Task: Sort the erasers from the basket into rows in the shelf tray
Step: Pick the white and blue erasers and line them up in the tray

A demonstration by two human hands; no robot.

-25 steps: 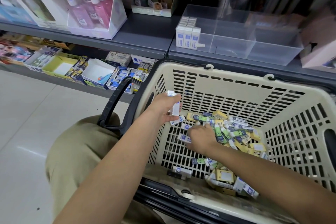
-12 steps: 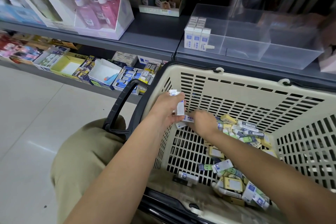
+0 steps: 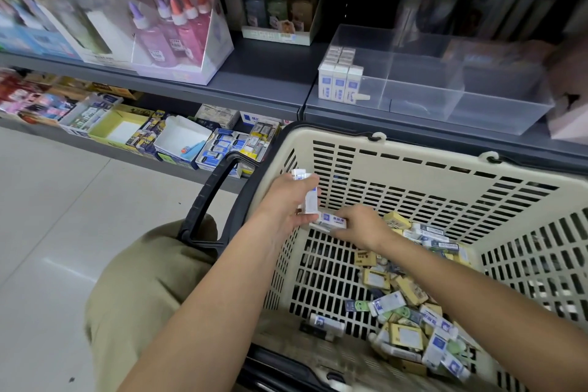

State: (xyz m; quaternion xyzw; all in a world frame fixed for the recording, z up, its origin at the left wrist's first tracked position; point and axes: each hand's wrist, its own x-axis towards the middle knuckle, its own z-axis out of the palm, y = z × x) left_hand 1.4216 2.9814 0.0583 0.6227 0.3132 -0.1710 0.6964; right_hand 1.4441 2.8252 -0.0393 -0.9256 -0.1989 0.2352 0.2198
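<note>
From the head view, gripped a few white-and-blue erasers (image 3: 310, 199) upright in the left hand (image 3: 281, 207), fingers curled round them, above the left side of the cream basket (image 3: 413, 149), and pinched one more boxed eraser (image 3: 332, 221) in the right hand (image 3: 361, 227), long axis lying sideways, its left end against the left palm. Left the loose pile (image 3: 410, 321) in the basket's right half, lower and to the right of both hands. Judged the clear shelf tray (image 3: 496, 111) up and ahead of both hands, its started rows (image 3: 339, 86) at the left end, nearer the left hand.
</note>
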